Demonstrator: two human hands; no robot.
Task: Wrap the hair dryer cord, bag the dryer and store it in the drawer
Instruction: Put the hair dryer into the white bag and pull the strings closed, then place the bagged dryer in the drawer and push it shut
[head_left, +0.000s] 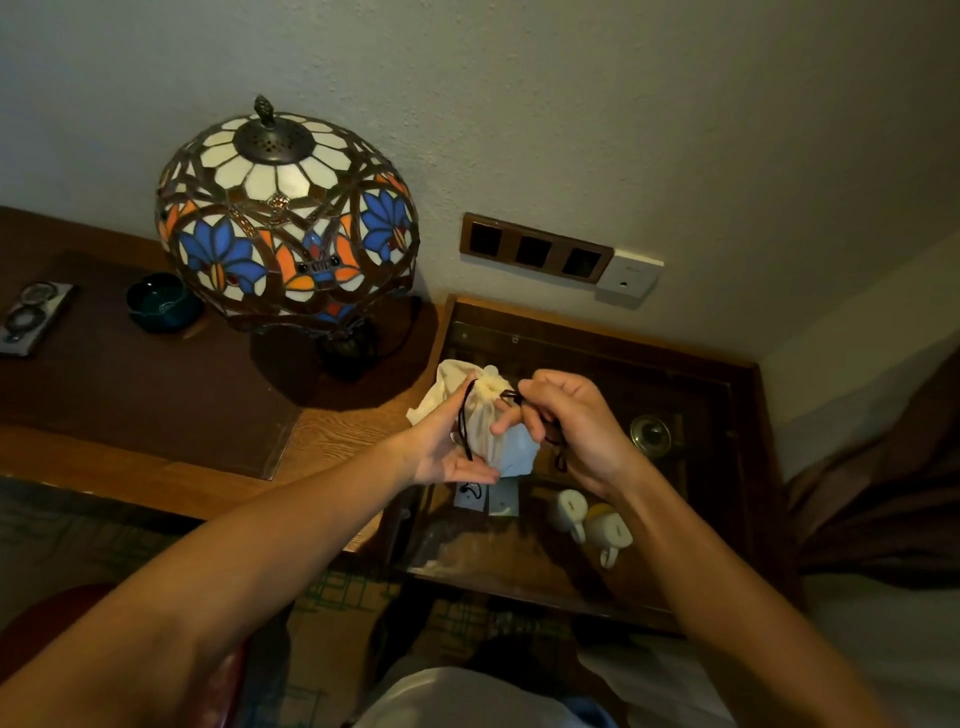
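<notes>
A white cloth drawstring bag (496, 431) is held between both hands above the edge of the desk and the glass-topped cabinet. Its mouth is gathered shut at the top. The hair dryer is hidden inside the bag. My left hand (447, 447) cups the bag's left side and bottom, with a loop of dark drawstring (464, 421) hanging across the palm. My right hand (566, 426) pinches the other dark drawstring end, pulled to the right of the bag's mouth. No drawer is visibly open.
A stained-glass lamp (285, 218) stands on the wooden desk (337, 431) at left, with a dark green bowl (161, 304) and a tray (34, 317) beyond. The glass-topped cabinet (727, 467) at right shows white cups (597, 525) under the glass. Wall sockets (535, 249) sit above.
</notes>
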